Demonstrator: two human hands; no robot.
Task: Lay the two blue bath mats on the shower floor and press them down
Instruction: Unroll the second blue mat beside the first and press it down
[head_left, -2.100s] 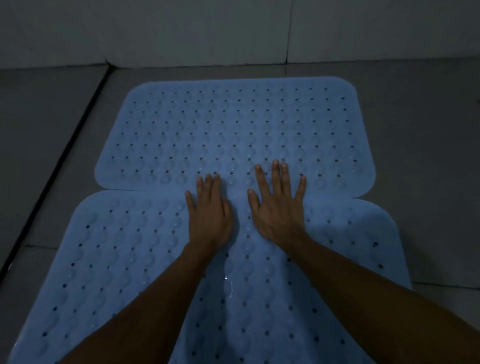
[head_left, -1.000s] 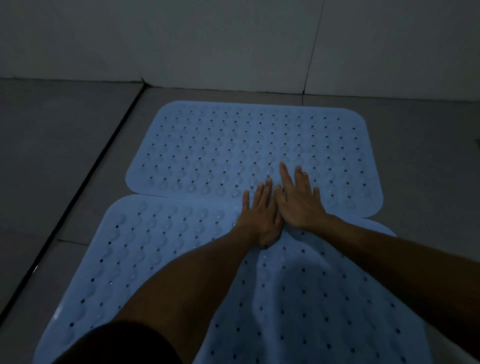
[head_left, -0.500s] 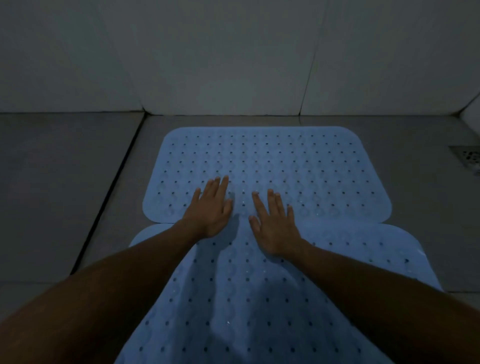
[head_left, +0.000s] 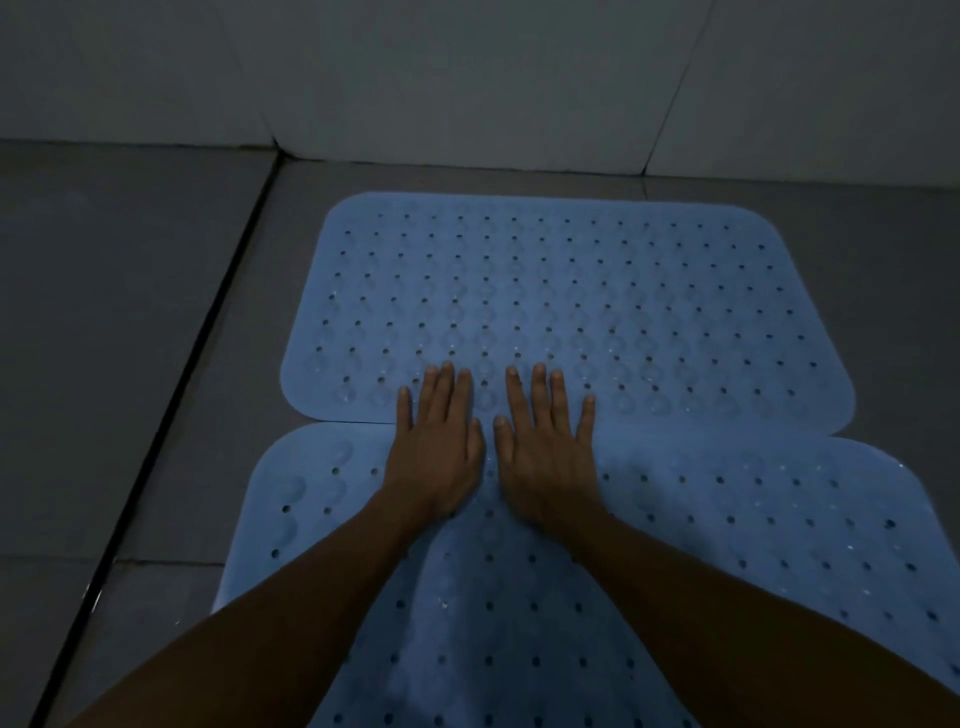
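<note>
Left hand (head_left: 434, 457) and right hand (head_left: 545, 457) lie flat, fingers straight, gripping nothing, across the seam between far mat (head_left: 566, 291) and near mat (head_left: 727, 545); soft, floppy rubber, best pressed palm-down.

Two bare forearms and hands, nothing worn

Both arms are uncovered from the lower frame edge to the fingertips: no sleeve, cuff, watch, bracelet or glove shows on either. The left hand (head_left: 434, 457) and right hand (head_left: 548, 457) have short, pale nails, and no ring seems to be on any finger, though the dim bluish light makes fine detail there hard to tell.
</note>
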